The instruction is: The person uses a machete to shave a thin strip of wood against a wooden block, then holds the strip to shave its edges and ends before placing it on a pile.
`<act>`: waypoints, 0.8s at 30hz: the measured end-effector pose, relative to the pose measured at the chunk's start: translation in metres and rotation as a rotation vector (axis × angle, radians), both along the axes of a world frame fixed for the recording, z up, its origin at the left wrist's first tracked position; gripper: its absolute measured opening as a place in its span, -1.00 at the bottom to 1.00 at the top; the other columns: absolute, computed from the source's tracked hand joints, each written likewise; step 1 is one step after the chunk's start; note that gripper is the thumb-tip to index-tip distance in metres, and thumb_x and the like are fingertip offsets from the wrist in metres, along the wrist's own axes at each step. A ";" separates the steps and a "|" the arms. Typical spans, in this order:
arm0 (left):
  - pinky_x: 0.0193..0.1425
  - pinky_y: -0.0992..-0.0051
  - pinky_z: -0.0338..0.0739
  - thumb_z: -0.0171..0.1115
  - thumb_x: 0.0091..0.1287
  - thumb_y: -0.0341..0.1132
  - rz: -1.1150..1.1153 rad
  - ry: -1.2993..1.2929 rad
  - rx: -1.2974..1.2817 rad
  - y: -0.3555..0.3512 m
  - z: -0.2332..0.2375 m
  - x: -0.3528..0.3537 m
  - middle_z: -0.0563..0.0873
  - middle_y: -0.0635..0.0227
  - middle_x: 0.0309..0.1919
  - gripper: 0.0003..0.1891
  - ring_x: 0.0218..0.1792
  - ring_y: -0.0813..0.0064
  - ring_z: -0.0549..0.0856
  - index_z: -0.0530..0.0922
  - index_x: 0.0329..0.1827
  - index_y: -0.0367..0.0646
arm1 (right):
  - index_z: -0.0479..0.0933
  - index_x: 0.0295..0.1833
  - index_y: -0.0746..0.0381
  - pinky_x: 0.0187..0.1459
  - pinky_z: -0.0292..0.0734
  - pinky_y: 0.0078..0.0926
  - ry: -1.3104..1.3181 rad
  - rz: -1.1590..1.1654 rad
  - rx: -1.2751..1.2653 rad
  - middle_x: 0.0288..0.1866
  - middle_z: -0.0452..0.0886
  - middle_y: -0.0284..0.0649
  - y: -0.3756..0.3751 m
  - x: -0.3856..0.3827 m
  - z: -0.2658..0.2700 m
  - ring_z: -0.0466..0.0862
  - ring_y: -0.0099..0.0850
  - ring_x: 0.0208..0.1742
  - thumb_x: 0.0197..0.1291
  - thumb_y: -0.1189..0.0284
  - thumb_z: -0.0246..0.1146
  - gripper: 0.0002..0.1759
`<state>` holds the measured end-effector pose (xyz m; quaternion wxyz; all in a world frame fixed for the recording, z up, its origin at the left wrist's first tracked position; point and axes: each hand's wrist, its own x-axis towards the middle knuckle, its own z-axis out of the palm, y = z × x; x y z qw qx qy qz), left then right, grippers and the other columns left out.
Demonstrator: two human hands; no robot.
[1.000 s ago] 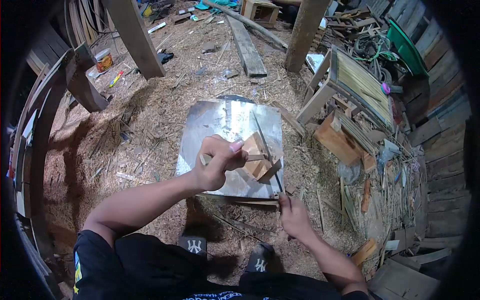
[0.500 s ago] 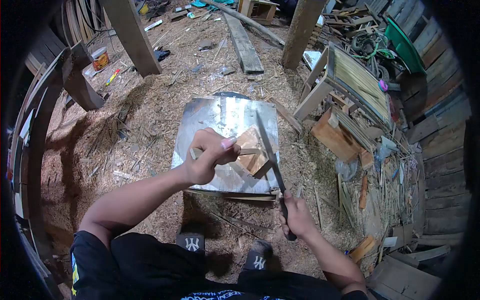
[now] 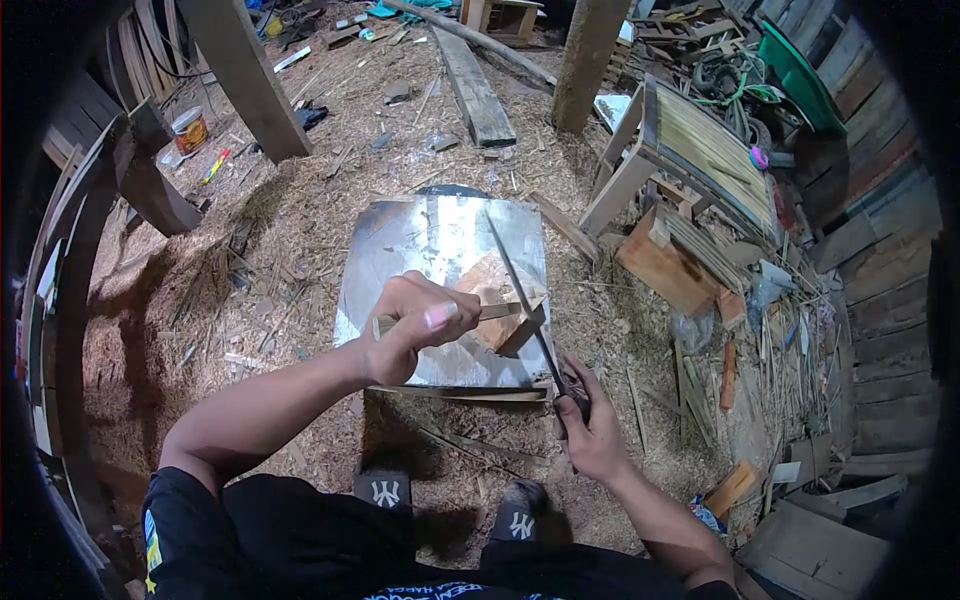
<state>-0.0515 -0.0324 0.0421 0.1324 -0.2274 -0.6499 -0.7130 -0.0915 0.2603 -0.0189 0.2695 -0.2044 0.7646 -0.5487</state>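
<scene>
Gripping stick (image 3: 500, 311), knife (image 3: 518, 285) crossing sheet (image 3: 420, 240) edge

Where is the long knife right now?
In the head view, right of centre: the knife slants from the right hand across the metal sheet, crossing the wooden strip in the left hand.

No word or number can be read outright. The left sandal (image 3: 385, 492) and the right sandal (image 3: 517, 527) each bear a white mark shaped like a trident. Blue lettering runs along the lowest edge of the black shirt (image 3: 300, 545) and a printed label wraps the tin can (image 3: 188, 130), but both seem too small or cut off to make out.
</scene>
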 end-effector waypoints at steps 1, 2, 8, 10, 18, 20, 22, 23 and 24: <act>-0.43 0.35 0.15 -0.04 0.50 -0.16 -0.012 0.005 0.023 0.000 0.000 0.000 0.19 0.35 -0.78 -0.42 -0.63 0.42 0.15 0.12 -0.73 -0.24 | 0.31 0.50 0.26 -0.37 0.46 -0.48 0.071 0.031 0.029 -0.53 0.56 -0.29 0.000 -0.001 -0.003 0.55 -0.53 -0.48 0.54 0.21 0.11 -0.44; -0.43 0.34 0.15 -0.06 0.50 -0.18 -0.024 0.011 0.046 0.001 -0.001 0.001 0.19 0.34 -0.78 -0.44 -0.65 0.41 0.15 0.11 -0.72 -0.24 | 0.19 0.60 0.24 -0.34 0.49 -0.46 0.143 0.063 0.058 -0.48 0.60 -0.24 0.000 -0.001 -0.005 0.57 -0.50 -0.46 0.53 0.27 0.12 -0.36; -0.46 0.33 0.10 -0.10 0.47 -0.12 -0.025 0.058 -0.048 0.007 0.002 0.002 0.12 0.35 -0.80 -0.44 -0.71 0.38 0.09 0.08 -0.76 -0.12 | 0.16 0.64 0.17 -0.24 0.51 -0.48 0.313 0.085 -0.113 -0.28 0.70 -0.09 -0.005 -0.005 -0.002 0.55 -0.47 -0.44 0.51 0.39 0.10 -0.36; -0.45 0.32 0.11 -0.09 0.48 -0.18 -0.041 0.070 -0.031 0.007 0.001 0.002 0.14 0.34 -0.79 -0.46 -0.70 0.38 0.10 0.08 -0.73 -0.17 | 0.18 0.63 0.14 -0.24 0.53 -0.46 0.268 0.099 -0.058 -0.28 0.70 -0.08 -0.006 -0.003 -0.003 0.57 -0.46 -0.45 0.50 0.41 0.09 -0.37; -0.46 0.32 0.12 -0.09 0.50 -0.23 -0.021 0.074 0.018 0.009 -0.008 0.006 0.16 0.35 -0.77 -0.47 -0.69 0.39 0.11 0.07 -0.69 -0.21 | 0.24 0.60 0.17 -0.27 0.54 -0.44 0.291 0.026 -0.156 -0.30 0.70 -0.15 -0.008 -0.001 -0.008 0.58 -0.46 -0.46 0.50 0.47 0.06 -0.42; -0.46 0.31 0.13 -0.10 0.51 -0.25 -0.027 0.132 -0.002 0.008 -0.010 0.003 0.17 0.34 -0.77 -0.48 -0.69 0.40 0.11 0.07 -0.69 -0.21 | 0.26 0.59 0.20 -0.33 0.51 -0.45 0.400 0.095 -0.252 -0.39 0.64 -0.22 0.002 0.001 -0.013 0.55 -0.51 -0.47 0.53 0.46 0.02 -0.44; -0.46 0.32 0.13 -0.10 0.51 -0.26 -0.021 0.102 0.000 0.008 -0.007 0.004 0.17 0.34 -0.77 -0.48 -0.69 0.40 0.12 0.07 -0.70 -0.21 | 0.26 0.60 0.18 -0.39 0.47 -0.47 0.457 0.099 -0.221 -0.50 0.52 -0.28 -0.005 0.003 -0.020 0.51 -0.53 -0.51 0.56 0.41 0.02 -0.45; -0.47 0.32 0.13 -0.11 0.51 -0.27 -0.011 0.074 0.001 0.008 -0.006 0.004 0.17 0.33 -0.77 -0.48 -0.69 0.40 0.12 0.08 -0.70 -0.21 | 0.26 0.60 0.17 -0.40 0.47 -0.47 0.241 0.057 -0.090 -0.52 0.50 -0.28 -0.008 0.003 -0.020 0.51 -0.52 -0.52 0.56 0.39 0.03 -0.45; -0.47 0.32 0.13 -0.11 0.51 -0.27 -0.016 0.077 -0.005 0.009 -0.006 0.004 0.17 0.33 -0.77 -0.48 -0.69 0.40 0.12 0.08 -0.70 -0.21 | 0.26 0.60 0.16 -0.40 0.47 -0.47 0.022 0.011 0.035 -0.54 0.48 -0.29 -0.010 0.004 -0.022 0.51 -0.51 -0.53 0.56 0.37 0.04 -0.45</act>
